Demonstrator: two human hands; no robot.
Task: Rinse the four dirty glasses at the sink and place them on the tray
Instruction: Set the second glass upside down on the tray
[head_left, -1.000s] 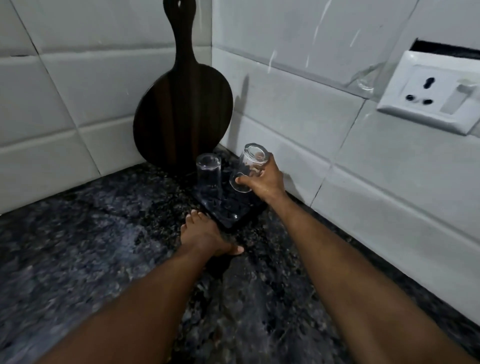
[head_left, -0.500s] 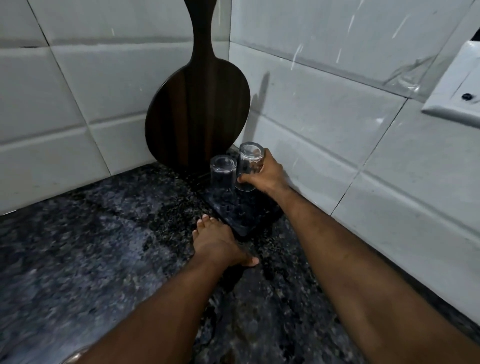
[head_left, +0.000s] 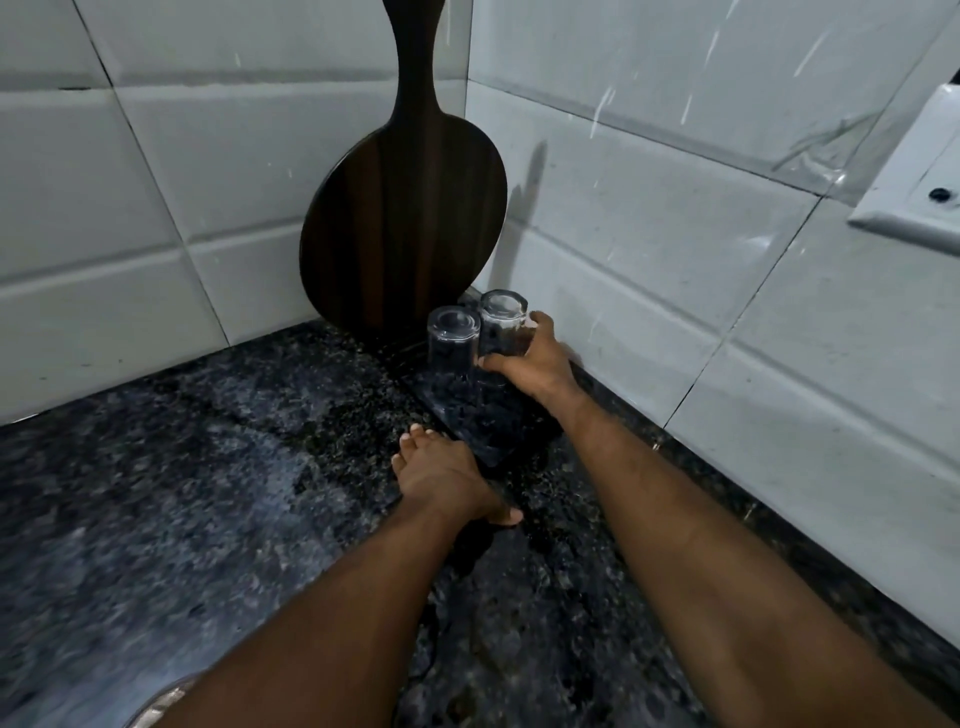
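Note:
Two clear glasses stand upside down, side by side, on a dark tray (head_left: 498, 441) in the corner of the counter. My right hand (head_left: 532, 361) is wrapped around the right glass (head_left: 503, 325), which rests upright on the tray against the left glass (head_left: 452, 338). My left hand (head_left: 447, 475) lies flat, palm down, on the counter at the tray's near corner, holding nothing.
A dark round wooden board (head_left: 405, 218) leans in the tiled corner right behind the tray. A white wall socket (head_left: 914, 208) sits on the right wall. The black speckled granite counter (head_left: 182, 493) stretches to the left. A rim of something shows at the bottom edge (head_left: 161, 701).
My right hand has brought the tilted glass down and set it upright, mouth down, on the tray beside the first glass. My left hand has stayed flat on the counter.

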